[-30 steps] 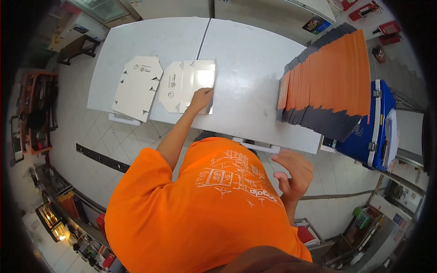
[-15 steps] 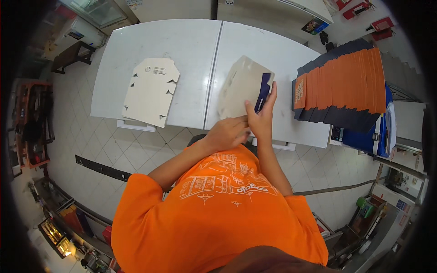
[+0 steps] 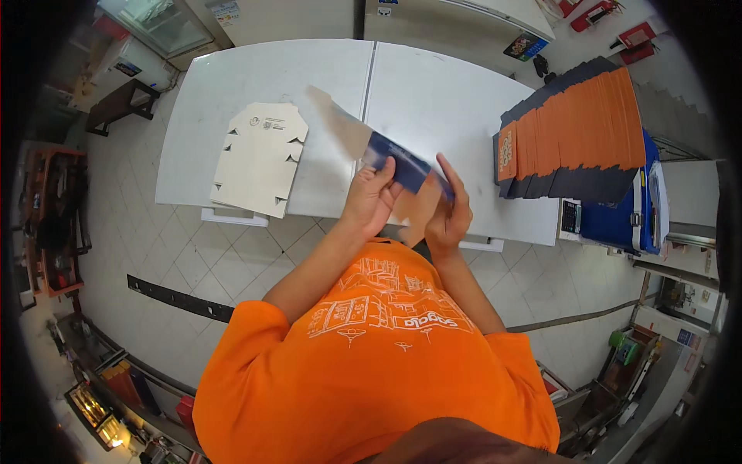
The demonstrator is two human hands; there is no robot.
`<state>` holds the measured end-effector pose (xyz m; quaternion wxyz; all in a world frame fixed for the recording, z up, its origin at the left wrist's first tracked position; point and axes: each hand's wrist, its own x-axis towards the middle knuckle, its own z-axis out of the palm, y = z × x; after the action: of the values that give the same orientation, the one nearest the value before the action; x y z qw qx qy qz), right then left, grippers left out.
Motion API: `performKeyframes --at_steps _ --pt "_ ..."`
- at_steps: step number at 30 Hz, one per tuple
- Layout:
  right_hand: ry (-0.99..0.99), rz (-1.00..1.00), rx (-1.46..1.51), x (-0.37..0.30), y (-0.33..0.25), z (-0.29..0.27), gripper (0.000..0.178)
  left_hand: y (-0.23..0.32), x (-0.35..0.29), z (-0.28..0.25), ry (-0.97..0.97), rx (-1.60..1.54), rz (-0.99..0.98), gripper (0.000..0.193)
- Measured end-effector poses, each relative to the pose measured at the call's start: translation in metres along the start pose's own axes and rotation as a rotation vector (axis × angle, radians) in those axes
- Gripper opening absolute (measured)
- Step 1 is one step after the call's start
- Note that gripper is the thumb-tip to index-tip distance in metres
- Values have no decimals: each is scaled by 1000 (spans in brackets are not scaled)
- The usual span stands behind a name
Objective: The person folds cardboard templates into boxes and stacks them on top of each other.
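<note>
Turned since half a second ago, the card (image 3: 403, 164) now slants above the white table (image 3: 440, 93), near its front edge, its blue band facing up between the hands. The left hand (image 3: 371, 199) pinches that band, thumb on top. The right hand (image 3: 450, 220) curves around the other end; whether it grips, I cannot tell. Flat cream cards (image 3: 259, 162) lie at left, an orange-and-black stack (image 3: 576, 127) at right.

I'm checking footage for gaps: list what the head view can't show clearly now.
In the head view:
Held cardboard: pale end blurred, probably by motion.
Pale blanks: lower ones mostly hidden beneath the top one.
Blue case: partly hidden by the orange-and-dark stack.
Calculator-like device: key markings too small.
</note>
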<state>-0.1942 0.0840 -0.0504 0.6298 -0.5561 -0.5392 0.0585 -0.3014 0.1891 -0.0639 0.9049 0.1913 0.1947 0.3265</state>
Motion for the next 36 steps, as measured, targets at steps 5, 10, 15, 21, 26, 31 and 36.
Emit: performKeyframes --at_steps 5,10,15,21,26,31,36 --pt "-299 130 -245 22 -25 -14 49 12 -6 18 6 62 114 27" --pt "-278 -23 -276 24 -16 -19 39 2 -26 33 98 97 145 30" --pt "-49 -21 -208 18 -9 11 39 -11 -31 32 63 47 202 29" --pt "-35 154 -214 -7 -18 13 32 7 -30 11 54 503 182 18" --pt "161 650 201 -21 3 -17 26 41 -55 -9 -361 808 -557 26" --pt "-644 429 377 -13 -11 -48 33 30 -72 -14 -466 699 -658 32" --pt "-814 262 -87 -3 -40 -58 32 34 -69 -12 -431 726 -816 37"
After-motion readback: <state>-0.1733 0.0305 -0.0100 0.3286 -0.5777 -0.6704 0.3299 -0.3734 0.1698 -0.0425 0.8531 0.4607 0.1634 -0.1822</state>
